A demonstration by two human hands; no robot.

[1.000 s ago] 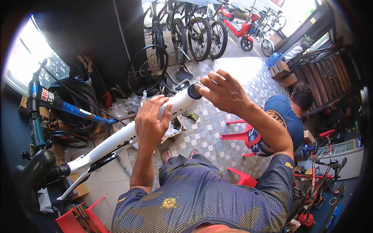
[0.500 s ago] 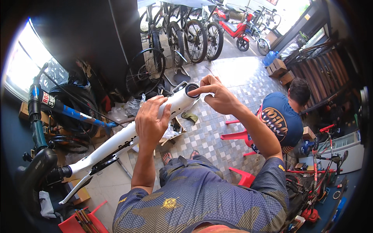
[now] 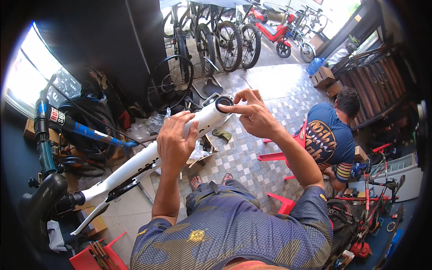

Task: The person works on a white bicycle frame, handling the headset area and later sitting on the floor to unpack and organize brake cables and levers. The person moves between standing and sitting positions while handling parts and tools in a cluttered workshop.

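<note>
A white bicycle frame [image 3: 123,173] slants up from the lower left, with the round open end of its tube near the middle. My left hand [image 3: 176,139] is closed over the upper part of the tube, its thumb on the side towards my right hand. A black ring [image 3: 223,103] lines the tube's open end. My right hand [image 3: 254,114] reaches in from the right, its index fingertip at this ring. The other fingers are bent and apart, and nothing shows in them. The inside of the tube is mostly hidden.
A stand with a black clamp [image 3: 45,195] supports the frame's lower end. Several bicycles [image 3: 228,47] stand at the back. To the right, a person in a blue shirt [image 3: 327,135] sits on a red chair [image 3: 274,156]. A cardboard box [image 3: 202,155] lies below the frame.
My right index fingertip has shifted slightly left along the ring at the tube's end. My left hand stays put. The seated person has turned a little, and their striped sleeve and forearm now show.
</note>
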